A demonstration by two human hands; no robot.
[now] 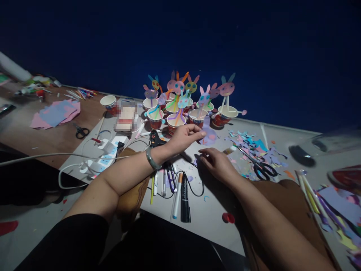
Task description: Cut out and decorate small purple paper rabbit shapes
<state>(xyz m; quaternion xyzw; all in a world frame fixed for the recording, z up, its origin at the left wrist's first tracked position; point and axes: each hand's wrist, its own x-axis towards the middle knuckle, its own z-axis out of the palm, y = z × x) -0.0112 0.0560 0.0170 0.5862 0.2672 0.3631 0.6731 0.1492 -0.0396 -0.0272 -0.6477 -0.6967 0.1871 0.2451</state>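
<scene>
My left hand (187, 136), with a bracelet on the wrist, has its thumb and fingers pinched together at the left edge of a purple paper rabbit head (210, 136). Just nearer to me, my right hand (216, 162) hovers with thumb and index finger apart and nothing visible between them. Behind the hands stand several paper cups (176, 121) with paper rabbit figures (184, 101) rising out of them. A black glue gun (156, 139) lies beside my left wrist. To the right of my right hand are black scissors (259, 165) and a small glue-like tube (229, 150).
Paper scraps (254, 143) litter the right side. Markers (184, 199) and pens lie in front. A power strip (109, 154) with white cables sits left, near another cup (108, 101), small scissors (81, 131) and coloured paper sheets (58, 113). A red cap (228, 217) lies near the front edge.
</scene>
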